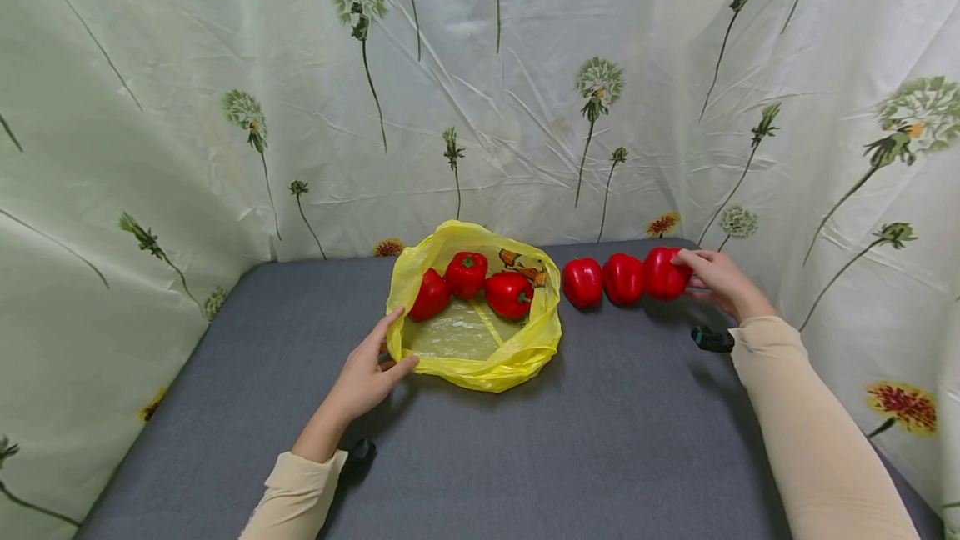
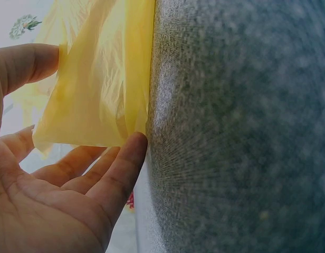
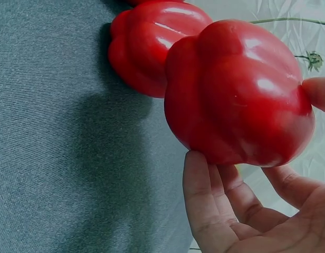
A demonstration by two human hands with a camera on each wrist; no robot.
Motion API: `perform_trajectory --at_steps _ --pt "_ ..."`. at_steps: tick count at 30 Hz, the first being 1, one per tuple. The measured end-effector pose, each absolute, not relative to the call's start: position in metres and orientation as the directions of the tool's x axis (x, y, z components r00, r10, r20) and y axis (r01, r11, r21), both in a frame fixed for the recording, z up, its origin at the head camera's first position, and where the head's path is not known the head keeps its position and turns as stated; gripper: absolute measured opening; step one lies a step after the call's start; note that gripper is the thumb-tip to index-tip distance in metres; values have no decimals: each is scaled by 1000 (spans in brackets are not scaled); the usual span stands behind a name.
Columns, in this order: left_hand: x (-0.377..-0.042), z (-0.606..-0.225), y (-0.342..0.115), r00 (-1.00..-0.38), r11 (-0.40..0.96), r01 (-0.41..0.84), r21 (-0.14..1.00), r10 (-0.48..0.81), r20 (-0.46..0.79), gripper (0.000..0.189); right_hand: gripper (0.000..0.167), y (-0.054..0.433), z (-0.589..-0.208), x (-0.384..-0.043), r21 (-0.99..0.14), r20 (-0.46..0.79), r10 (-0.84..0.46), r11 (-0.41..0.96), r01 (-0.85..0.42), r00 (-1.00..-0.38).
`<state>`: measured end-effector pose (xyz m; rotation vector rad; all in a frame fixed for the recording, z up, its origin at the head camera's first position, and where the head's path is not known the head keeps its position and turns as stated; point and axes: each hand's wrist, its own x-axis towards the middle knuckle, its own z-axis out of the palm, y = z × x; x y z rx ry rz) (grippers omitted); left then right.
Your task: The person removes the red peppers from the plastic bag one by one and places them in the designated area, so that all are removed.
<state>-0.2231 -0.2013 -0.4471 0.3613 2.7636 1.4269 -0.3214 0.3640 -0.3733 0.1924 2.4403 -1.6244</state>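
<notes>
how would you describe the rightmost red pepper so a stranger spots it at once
On the grey surface, find the open yellow bag. To its right, a row of three red peppers begins; go to the rightmost pepper. Unlike its neighbours, it is held in the person's right grip.

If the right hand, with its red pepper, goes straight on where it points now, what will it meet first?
The right hand would probably bring its held pepper against the neighbouring red pepper, the middle one of the row; whether it would pass above is unclear.
</notes>
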Motion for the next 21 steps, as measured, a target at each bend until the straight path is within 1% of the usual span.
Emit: perform_trajectory --at_steps 11,17,21 --pt "-222 -448 -202 -971 546 209 811 216 105 83 53 370 -381 -320 -901 -224 9 380 211 -974" --pt "-224 -450 -202 -972 554 205 807 209 103 85 57 375 -383 -321 -893 -219 21 399 209 -976" --pt "-225 -451 -202 -973 553 200 809 209 97 86 56 377 -386 -320 -891 -218 37 401 215 -975"
